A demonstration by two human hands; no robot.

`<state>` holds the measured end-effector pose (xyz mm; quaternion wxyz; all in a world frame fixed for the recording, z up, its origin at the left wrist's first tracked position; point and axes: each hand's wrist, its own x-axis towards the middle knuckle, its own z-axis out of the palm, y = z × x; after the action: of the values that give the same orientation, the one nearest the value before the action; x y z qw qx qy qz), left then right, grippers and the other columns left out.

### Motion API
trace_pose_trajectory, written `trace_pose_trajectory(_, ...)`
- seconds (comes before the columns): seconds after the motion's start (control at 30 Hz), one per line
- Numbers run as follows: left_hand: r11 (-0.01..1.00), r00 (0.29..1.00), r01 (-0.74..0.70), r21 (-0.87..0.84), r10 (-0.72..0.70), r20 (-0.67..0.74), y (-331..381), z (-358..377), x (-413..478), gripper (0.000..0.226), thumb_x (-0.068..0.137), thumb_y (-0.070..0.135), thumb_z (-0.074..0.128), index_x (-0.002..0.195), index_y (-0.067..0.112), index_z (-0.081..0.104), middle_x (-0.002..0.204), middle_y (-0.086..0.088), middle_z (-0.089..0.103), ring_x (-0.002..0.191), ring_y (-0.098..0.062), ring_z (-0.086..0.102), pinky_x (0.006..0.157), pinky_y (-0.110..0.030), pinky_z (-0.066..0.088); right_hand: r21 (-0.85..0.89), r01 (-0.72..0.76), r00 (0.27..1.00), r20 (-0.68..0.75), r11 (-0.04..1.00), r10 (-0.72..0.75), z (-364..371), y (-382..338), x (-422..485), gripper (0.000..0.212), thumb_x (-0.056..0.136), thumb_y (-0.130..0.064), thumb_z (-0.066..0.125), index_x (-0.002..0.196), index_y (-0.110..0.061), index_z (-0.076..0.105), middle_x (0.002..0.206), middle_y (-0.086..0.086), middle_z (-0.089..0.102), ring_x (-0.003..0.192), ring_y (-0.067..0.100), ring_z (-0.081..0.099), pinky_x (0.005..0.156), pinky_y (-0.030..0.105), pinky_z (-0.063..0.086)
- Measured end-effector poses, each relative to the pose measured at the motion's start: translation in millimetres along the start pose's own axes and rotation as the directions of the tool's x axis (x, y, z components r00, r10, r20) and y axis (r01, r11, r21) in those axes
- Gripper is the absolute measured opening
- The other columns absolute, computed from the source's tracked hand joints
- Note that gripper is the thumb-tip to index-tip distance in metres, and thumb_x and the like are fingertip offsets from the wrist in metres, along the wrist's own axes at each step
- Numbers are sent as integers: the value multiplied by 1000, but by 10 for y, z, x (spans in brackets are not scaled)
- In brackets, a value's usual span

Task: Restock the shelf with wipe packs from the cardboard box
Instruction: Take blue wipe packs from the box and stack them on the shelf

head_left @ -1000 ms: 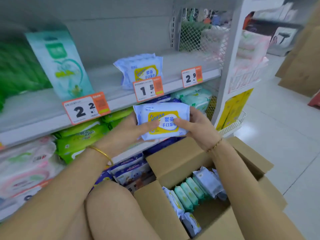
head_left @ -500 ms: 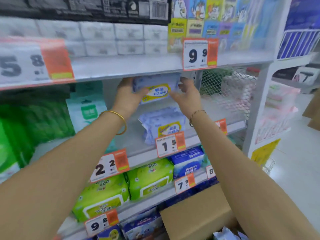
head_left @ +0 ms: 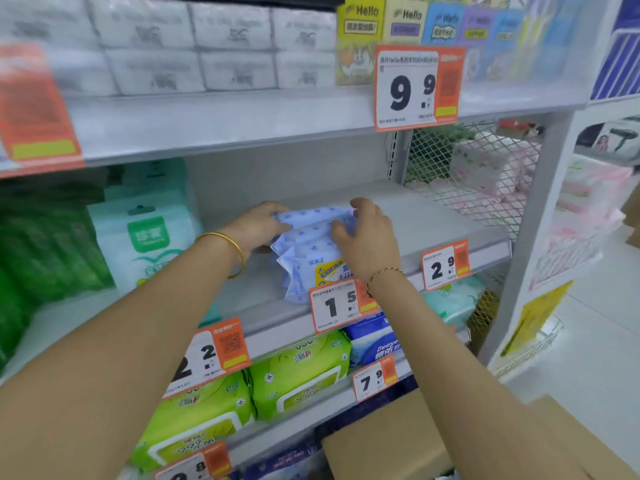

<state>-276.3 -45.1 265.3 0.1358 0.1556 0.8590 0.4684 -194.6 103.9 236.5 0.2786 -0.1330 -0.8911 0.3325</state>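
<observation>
A light blue wipe pack (head_left: 313,216) lies flat on top of another blue pack with a yellow label (head_left: 311,268) on the grey middle shelf (head_left: 433,223). My left hand (head_left: 258,225) grips the top pack's left end. My right hand (head_left: 369,233) holds its right end, fingers curled over the edge. Only a brown corner of the cardboard box (head_left: 384,441) shows at the bottom; its contents are hidden.
A white-green pack (head_left: 149,237) stands left of the blue stack, dark green packs (head_left: 45,251) beyond it. Price tags (head_left: 334,306) hang on the shelf edge. Lime green packs (head_left: 298,372) fill the shelf below. A wire mesh divider (head_left: 478,168) closes the shelf's right end.
The camera tilted up from the box to the shelf. Both hands carried the blue pack up and then lowered it onto the pack lying on the middle shelf.
</observation>
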Motion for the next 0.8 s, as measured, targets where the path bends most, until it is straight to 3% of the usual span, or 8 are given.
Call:
trace_pose_trajectory(0.13,993,996,90,-79,-92,-17,52,67,-36,34,93,6,40,120,22,55,92,-6,55,67,-13,49,53,-15,42,-51,-7,1000,24,999,8,-6,-33,6,45,91,-28,50,132,-12,43,131,8,50,118,31,43,93,41,41)
trace_pose_trajectory(0.23,999,994,29,43,-25,-105,87,156,-99,41,97,12,37,138,15,39,101,-9,55,74,-16,52,62,-11,45,-46,5,999,48,999,-2,-75,-32,-24,49,93,-32,49,136,-13,37,135,8,50,121,31,42,94,42,41)
trace_pose_trajectory(0.3,993,971,-14,115,41,-234,56,200,-156,47,92,18,38,139,13,37,114,-17,59,96,-29,60,86,-19,51,3,15,1000,18,1000,-15,-167,6,-112,51,94,-34,49,138,-13,36,136,7,49,123,31,41,97,44,41)
trace_pose_trajectory(0.4,926,823,-125,356,298,-484,92,341,-417,45,88,12,40,132,9,46,133,-18,51,122,-35,46,106,-36,34,88,58,993,-111,994,-48,-365,123,-348,48,94,-29,50,137,-10,39,135,9,50,124,29,42,102,42,37)
trace_pose_trajectory(0.53,741,573,-501,446,671,-470,154,925,-1170,39,78,8,40,112,8,58,117,-11,60,109,-27,50,94,-33,33,189,48,963,-270,981,5,-612,495,-978,38,93,-18,52,130,-7,48,126,9,55,117,24,49,101,35,40)
trace_pose_trajectory(0.6,703,611,-574,421,709,-351,-87,1380,-1471,34,80,10,41,110,9,59,118,-7,60,109,-21,49,94,-32,36,211,-30,962,-259,977,85,-608,830,-1403,34,93,-13,51,126,-5,50,122,9,56,114,22,51,97,32,40)
trace_pose_trajectory(0.7,754,780,-548,361,617,-104,-690,2091,-1794,40,83,18,34,114,12,58,123,-4,58,113,-21,50,97,-32,37,145,-254,954,-125,956,272,-448,1493,-2081,36,90,-7,51,126,-5,50,122,11,55,114,24,52,92,30,41)
trace_pose_trajectory(0.8,816,876,-476,328,473,93,-1277,2650,-1976,38,86,11,37,118,12,57,127,-4,55,118,-22,50,103,-36,39,-22,-500,865,44,866,500,-211,2193,-2706,37,89,-8,49,126,-6,49,123,13,53,114,29,52,96,39,43)
